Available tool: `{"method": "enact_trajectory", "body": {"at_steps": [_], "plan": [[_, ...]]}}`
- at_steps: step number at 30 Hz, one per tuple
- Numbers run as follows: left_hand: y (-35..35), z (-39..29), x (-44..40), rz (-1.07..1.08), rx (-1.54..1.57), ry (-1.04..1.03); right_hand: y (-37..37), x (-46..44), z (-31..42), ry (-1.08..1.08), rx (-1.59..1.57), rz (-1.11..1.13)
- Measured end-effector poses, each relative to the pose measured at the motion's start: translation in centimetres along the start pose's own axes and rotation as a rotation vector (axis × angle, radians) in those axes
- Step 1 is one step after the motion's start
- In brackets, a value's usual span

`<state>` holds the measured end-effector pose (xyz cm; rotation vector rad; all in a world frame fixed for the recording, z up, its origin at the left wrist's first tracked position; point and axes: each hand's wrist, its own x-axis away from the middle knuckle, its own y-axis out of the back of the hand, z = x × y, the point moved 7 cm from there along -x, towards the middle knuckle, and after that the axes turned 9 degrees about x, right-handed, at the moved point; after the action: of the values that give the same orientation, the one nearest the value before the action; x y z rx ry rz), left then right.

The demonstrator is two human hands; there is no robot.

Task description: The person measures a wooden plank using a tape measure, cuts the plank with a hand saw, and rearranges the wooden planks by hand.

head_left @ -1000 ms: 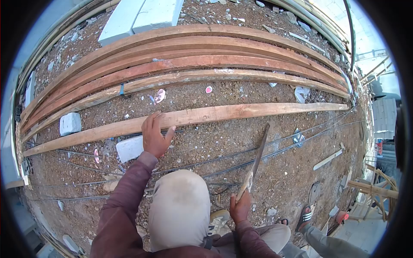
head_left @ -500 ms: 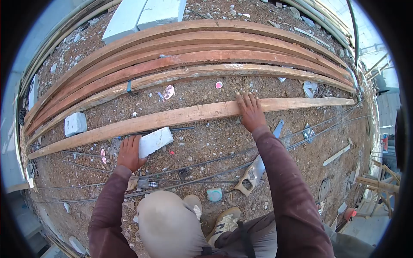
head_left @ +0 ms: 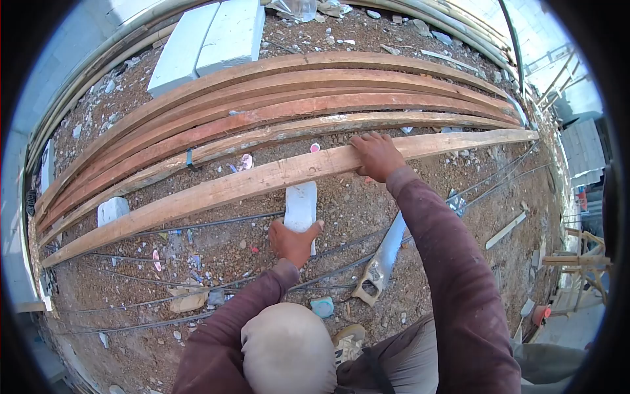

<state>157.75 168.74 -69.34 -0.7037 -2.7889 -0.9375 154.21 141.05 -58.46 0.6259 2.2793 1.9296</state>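
My right hand (head_left: pixel 379 156) is closed around a long wooden beam (head_left: pixel 262 178), right of its middle, fingers over the far edge. The beam's right part appears raised off the soil. Below it, my left hand (head_left: pixel 293 243) grips the near end of a white block (head_left: pixel 300 205), thumb on one side and fingers on the other. The block's far end reaches the beam's near edge and may lie partly under it; I cannot tell whether they touch. Another white block (head_left: pixel 113 211) sits near the beam's left part.
Several more beams (head_left: pixel 275 117) lie side by side beyond. A handsaw (head_left: pixel 382 262) and a teal tape measure (head_left: pixel 322 306) rest on the soil near my shoe (head_left: pixel 349 343). Thin steel bars (head_left: pixel 341 268) cross the ground. Large white blocks (head_left: pixel 230 36) stand at the back.
My left hand has moved right with the white block, turning it so it points toward the beam. My right hand now wraps the beam's edge instead of lying on top, and the beam appears lifted.
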Motion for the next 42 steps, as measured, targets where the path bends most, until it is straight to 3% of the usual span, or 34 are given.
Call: {"method": "enact_trajectory", "body": {"at_steps": [2, 6, 12, 13, 17, 21, 23, 26, 30, 34, 36, 39, 42], "plan": [[-1.8, -1.0, -1.6, -0.108, 0.052, 0.044, 1.6, 0.3, -0.4, -0.002, 0.020, -0.026], [-0.9, -1.7, -3.0, -0.069, 0.094, 0.111, 0.8, 0.7, -0.6, -0.015, 0.028, -0.092], [1.8, 2.1, 0.3, 0.082, 0.044, -0.172, -8.3, 0.9, 0.7, -0.045, -0.046, -0.105], [3.0, 1.5, 1.2, 0.137, 0.082, -0.191, -8.9, 1.4, 0.6, -0.056, -0.067, -0.113], [6.5, -6.3, -1.2, 0.055, -0.095, -0.720, -8.8, 2.0, 0.8, -0.068, -0.038, -0.099], [4.0, -10.5, -8.1, 0.051, -0.287, -0.892, -7.5, 3.7, 1.4, -0.212, -0.032, -0.337], [1.9, -9.4, -11.4, 0.150, -0.371, -0.784, -3.5, 8.0, 2.8, -0.364, -0.175, -0.520], [0.5, -8.0, -12.7, 0.282, -0.419, -0.613, -7.1, 16.5, 6.2, -0.519, -0.734, -0.241], [0.3, -7.1, -13.0, 0.285, -0.445, -0.554, -13.8, 29.2, 13.3, -0.594, -0.557, 0.305], [0.8, -8.2, -12.4, 0.319, -0.420, -0.520, -18.0, 31.8, 14.8, -0.593, -0.451, 0.306], [0.6, -7.8, -12.5, 0.274, -0.393, -0.638, -18.5, 31.2, 14.6, -0.532, -0.340, 0.295], [0.9, -8.2, -12.3, 0.251, -0.400, -0.714, -16.5, 32.2, 14.1, -0.560, -0.444, 0.188], [0.6, -8.3, -11.9, 0.274, -0.432, -0.754, -9.8, 35.4, 11.7, -0.891, -0.906, 0.014]]}}
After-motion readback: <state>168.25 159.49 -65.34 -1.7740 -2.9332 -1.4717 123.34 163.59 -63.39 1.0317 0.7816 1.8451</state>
